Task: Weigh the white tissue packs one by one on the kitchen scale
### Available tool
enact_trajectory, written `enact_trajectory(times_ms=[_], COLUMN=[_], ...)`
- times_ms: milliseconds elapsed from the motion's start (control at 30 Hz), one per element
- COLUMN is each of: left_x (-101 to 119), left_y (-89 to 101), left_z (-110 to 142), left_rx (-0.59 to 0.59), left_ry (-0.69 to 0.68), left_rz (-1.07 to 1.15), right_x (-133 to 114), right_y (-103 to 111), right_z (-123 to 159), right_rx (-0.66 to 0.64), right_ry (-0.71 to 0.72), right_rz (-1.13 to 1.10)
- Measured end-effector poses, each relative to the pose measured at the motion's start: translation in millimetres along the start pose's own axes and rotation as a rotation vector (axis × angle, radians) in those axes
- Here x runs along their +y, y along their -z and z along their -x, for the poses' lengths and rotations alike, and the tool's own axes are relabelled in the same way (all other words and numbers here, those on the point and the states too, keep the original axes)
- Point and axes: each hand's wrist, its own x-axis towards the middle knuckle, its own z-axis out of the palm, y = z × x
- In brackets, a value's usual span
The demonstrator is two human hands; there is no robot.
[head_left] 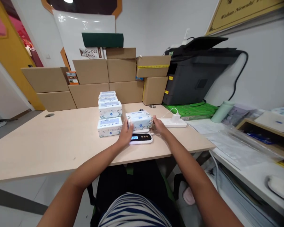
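Observation:
A white tissue pack [139, 119] rests on a small digital scale [141, 138] near the desk's front edge. My left hand [126, 134] grips the pack's left end, fingers curled against it. At the pack's right end, my right hand [160, 125] presses with its fingers closed on it. Just to the left, more tissue packs [109, 126] lie stacked in a short row running back toward the boxes.
Cardboard boxes [90, 85] are stacked along the back of the beige desk [49, 148]. A black printer [194, 75] stands at the right rear, with a white power strip [174, 122] beside the scale. A cluttered side table [251, 157] holds papers and a green bottle [222, 111].

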Motion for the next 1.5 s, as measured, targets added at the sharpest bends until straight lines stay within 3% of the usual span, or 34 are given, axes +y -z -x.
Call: enact_trajectory(times_ms=[133, 233, 333, 433, 500, 600, 667, 833, 1033, 1167, 1300, 1500], left_x=[2.2, 3.9, 3.9, 2.8, 2.4, 3.1, 4.7, 8.8, 10.3, 12.1, 11.0, 4.5], left_y=[-0.5, -0.5, 0.1, 1.4, 2.3, 3.4, 4.5, 10.8, 14.8, 11.6, 8.4, 2.8], left_z=[6.4, 9.8, 10.4, 8.6, 6.6, 3.8, 2.6, 1.5, 1.4, 4.2, 4.0, 0.8], left_rx=[-0.003, -0.022, -0.031, -0.040, -0.042, -0.054, -0.068, -0.103, -0.097, -0.127, -0.066, -0.014], left_ry=[0.052, -0.003, -0.119, -0.231, -0.256, -0.241, -0.231, -0.227, -0.262, -0.210, -0.166, -0.110], left_rz=[-0.025, -0.027, -0.011, -0.031, -0.039, -0.011, -0.003, -0.164, -0.294, -0.352, -0.224, 0.058], right_x=[-4.7, -9.0, -10.5, -7.0, -4.0, -2.1, -2.8, -8.0, -12.8, -12.8, -12.0, -9.3], right_y=[-4.2, 5.4, 10.1, 8.3, 8.0, 10.8, 12.3, 6.7, -4.8, -10.6, -11.6, -7.3], right_z=[8.1, 11.8, 12.5, 9.0, 4.7, -0.9, -1.5, 7.6, 15.9, 21.4, 20.1, 0.4], right_rx=[-0.275, -0.309, -0.262, -0.136, -0.049, 0.032, 0.036, -0.090, -0.125, -0.160, -0.070, 0.050], right_ry=[-0.212, -0.175, 0.030, 0.267, 0.348, 0.397, 0.371, 0.123, 0.219, 0.237, 0.224, 0.056], right_rz=[-0.175, -0.254, -0.224, 0.027, 0.192, 0.252, 0.211, -0.077, -0.110, -0.055, -0.036, -0.120])
